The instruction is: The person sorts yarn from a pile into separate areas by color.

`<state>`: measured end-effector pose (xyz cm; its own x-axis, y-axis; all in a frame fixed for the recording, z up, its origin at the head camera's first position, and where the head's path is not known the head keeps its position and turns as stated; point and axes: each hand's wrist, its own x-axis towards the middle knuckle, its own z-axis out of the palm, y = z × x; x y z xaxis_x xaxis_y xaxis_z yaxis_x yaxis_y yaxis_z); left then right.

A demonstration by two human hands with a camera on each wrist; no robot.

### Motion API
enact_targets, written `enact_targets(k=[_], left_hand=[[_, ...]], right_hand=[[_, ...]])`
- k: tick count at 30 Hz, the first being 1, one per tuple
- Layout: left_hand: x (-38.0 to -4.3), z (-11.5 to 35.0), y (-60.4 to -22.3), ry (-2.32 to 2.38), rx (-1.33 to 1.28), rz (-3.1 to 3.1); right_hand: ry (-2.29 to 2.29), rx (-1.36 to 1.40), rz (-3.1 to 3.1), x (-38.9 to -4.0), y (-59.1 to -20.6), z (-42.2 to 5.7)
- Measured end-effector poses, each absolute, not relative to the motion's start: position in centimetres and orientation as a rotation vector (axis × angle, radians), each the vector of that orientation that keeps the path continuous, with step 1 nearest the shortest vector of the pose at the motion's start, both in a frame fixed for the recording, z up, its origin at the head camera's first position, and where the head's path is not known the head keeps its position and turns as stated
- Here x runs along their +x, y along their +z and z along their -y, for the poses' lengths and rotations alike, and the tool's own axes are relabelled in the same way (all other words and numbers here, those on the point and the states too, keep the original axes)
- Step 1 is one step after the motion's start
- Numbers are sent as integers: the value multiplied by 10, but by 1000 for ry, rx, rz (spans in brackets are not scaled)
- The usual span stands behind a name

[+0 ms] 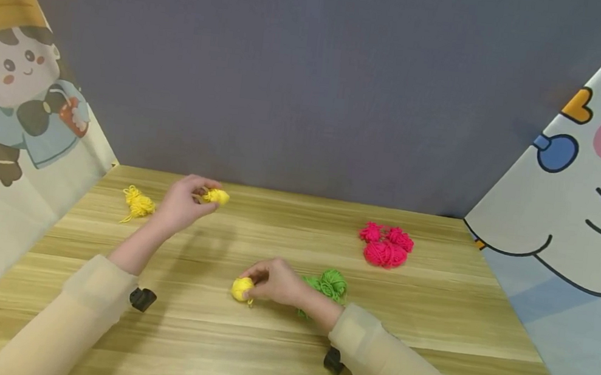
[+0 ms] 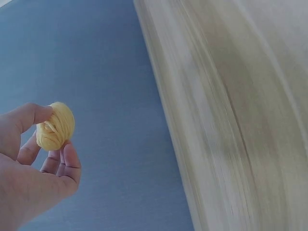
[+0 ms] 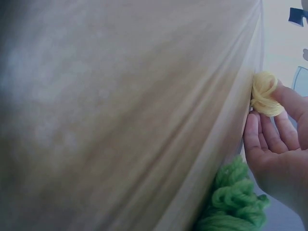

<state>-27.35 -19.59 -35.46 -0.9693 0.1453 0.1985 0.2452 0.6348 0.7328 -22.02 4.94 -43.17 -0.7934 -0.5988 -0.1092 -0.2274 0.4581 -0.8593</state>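
Note:
My left hand [image 1: 184,204] pinches a small ball of yellow yarn [image 1: 217,196] between thumb and fingers, raised over the back left of the table. In the left wrist view the same wound yarn ball [image 2: 57,126] shows against the dark wall. Nearer the front, my right hand [image 1: 275,281] holds another yellow yarn ball [image 1: 241,289] at its fingertips, low over the table or touching it; I cannot tell which. A third bundle of yellow yarn [image 1: 138,203] lies to the left of my left hand. Green yarn [image 1: 332,284] lies behind my right wrist, partly hidden by it.
Pink yarn balls [image 1: 385,254] sit grouped at the back right of the wooden table [image 1: 440,324]. A dark grey wall [image 1: 310,91] closes off the back. Printed cartoon panels stand along the left [image 1: 29,98] and right sides.

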Motion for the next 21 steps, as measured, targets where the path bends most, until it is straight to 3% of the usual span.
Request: enact_targets(k=[21], left_hand=[[-225,195,-358,-1222,-523,2636]], right_hand=[[-1256,-701,-2316,-222,-432,-51]])
